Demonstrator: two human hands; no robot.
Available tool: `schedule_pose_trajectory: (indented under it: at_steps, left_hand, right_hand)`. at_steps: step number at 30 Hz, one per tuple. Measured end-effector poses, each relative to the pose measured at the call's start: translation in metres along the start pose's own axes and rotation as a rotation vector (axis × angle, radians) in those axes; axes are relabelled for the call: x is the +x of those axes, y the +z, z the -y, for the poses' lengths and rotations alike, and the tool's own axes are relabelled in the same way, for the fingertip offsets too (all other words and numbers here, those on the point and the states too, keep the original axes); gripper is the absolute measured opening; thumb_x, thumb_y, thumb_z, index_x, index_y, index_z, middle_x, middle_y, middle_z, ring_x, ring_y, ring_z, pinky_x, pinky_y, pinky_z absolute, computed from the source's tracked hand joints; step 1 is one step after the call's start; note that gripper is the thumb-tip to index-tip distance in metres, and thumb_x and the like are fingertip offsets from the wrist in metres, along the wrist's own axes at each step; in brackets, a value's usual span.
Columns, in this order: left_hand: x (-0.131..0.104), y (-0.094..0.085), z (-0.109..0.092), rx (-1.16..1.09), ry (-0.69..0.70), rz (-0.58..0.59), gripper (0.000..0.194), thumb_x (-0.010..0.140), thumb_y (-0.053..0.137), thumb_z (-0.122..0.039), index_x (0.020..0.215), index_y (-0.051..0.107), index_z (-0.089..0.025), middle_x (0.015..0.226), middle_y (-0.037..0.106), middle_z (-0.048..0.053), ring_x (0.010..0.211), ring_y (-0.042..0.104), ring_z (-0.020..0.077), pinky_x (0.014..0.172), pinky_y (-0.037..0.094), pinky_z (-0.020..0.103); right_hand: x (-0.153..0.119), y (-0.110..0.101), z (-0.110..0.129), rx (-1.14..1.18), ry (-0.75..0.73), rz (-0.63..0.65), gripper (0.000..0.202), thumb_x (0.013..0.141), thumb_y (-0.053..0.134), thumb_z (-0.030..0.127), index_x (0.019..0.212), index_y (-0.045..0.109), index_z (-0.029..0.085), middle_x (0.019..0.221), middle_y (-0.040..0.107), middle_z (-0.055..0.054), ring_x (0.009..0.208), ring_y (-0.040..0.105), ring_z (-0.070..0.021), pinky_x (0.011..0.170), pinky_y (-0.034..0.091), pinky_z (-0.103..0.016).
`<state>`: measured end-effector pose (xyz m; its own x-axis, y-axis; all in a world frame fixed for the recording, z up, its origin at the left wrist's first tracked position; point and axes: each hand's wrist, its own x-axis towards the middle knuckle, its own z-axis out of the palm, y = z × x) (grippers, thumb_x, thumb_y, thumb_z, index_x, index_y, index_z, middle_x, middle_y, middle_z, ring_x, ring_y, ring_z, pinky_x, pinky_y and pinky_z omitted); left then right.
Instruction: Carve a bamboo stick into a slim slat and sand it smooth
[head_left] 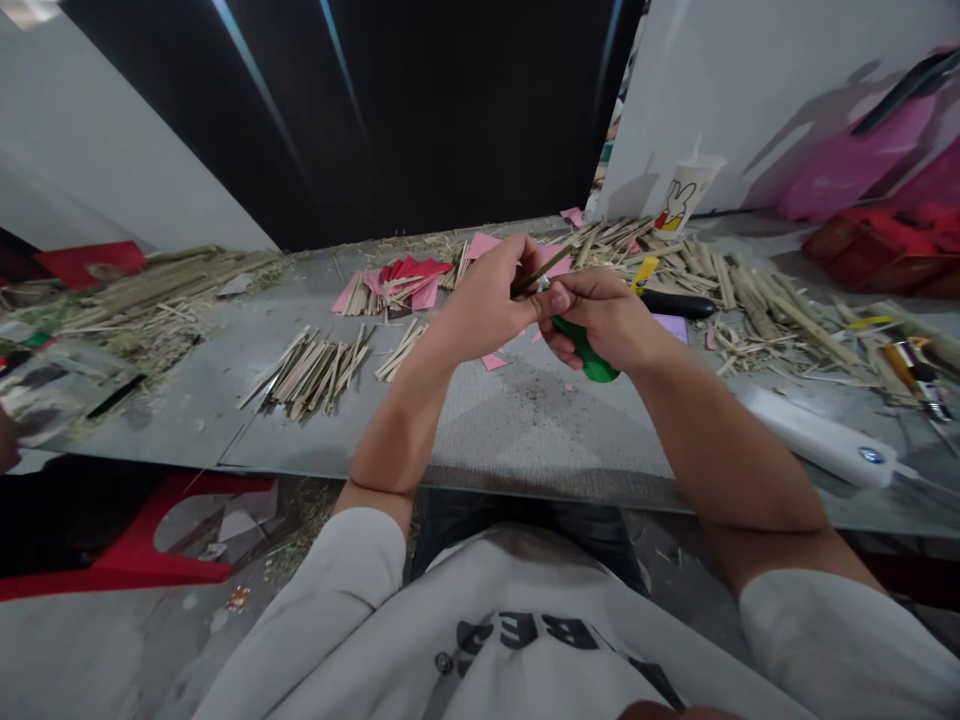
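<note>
Viewing remotely, I find the left hand [484, 300] pinching a thin strip [551, 265] above the counter [217, 415], its long axis slanting away rightward; the right hand [611, 320], just beside, grips a green handle [596, 362].

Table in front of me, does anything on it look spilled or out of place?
Yes, somewhat: dark crumbs litter the grey mat on the near side of your right hand, with pink paper scraps close by. The sticks at the right lie in a loose jumble, and a drink cup stands oddly close to them.
</note>
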<state>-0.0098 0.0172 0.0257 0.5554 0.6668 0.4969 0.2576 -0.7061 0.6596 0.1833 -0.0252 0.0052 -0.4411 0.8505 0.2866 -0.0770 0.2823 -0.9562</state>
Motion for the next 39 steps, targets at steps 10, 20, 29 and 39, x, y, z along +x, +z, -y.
schedule_pose_trajectory:
  at_steps: [10,20,29,39]
  left_hand:
    - [-0.001,0.011,-0.006,-0.411,-0.268,0.045,0.019,0.116,0.05,-0.039,0.107,0.041,-0.026,0.078,0.045,-0.005,0.057,0.042,0.0062,0.055,0.03,0.02]
    - [0.003,0.014,-0.015,-0.406,-0.257,0.054,0.011,0.106,0.046,-0.013,0.104,0.046,-0.024,0.073,0.054,-0.005,0.06,0.052,0.0085,0.059,0.037,0.023]
    - [-0.001,0.014,0.002,-0.104,-0.02,0.102,0.026,0.104,0.064,-0.018,0.104,0.04,-0.026,0.091,0.054,-0.001,0.079,0.057,0.0137,0.072,0.047,0.031]
    - [0.007,0.013,0.027,0.142,0.159,0.043,0.055,0.107,0.058,-0.079,0.101,0.041,-0.027,0.093,0.056,0.002,0.084,0.055,0.0193,0.075,0.044,0.037]
  right_hand:
    - [0.001,-0.002,-0.002,0.049,-0.155,-0.078,0.058,0.102,0.08,0.074,0.08,0.063,0.023,0.055,0.054,0.002,0.04,0.048,-0.0123,0.035,0.042,-0.026]
    - [-0.009,-0.017,0.012,-0.023,-0.073,0.104,0.051,0.11,0.078,0.061,0.083,0.068,0.018,0.059,0.062,0.0,0.043,0.055,-0.0112,0.038,0.045,-0.023]
    - [-0.008,-0.022,0.014,0.029,0.027,0.116,0.051,0.11,0.078,0.058,0.08,0.061,0.021,0.06,0.061,-0.001,0.045,0.054,-0.0124,0.038,0.044,-0.025]
    - [-0.003,-0.023,0.003,0.053,-0.011,0.096,0.049,0.107,0.08,0.06,0.082,0.062,0.022,0.057,0.054,0.003,0.041,0.047,-0.0118,0.036,0.04,-0.026]
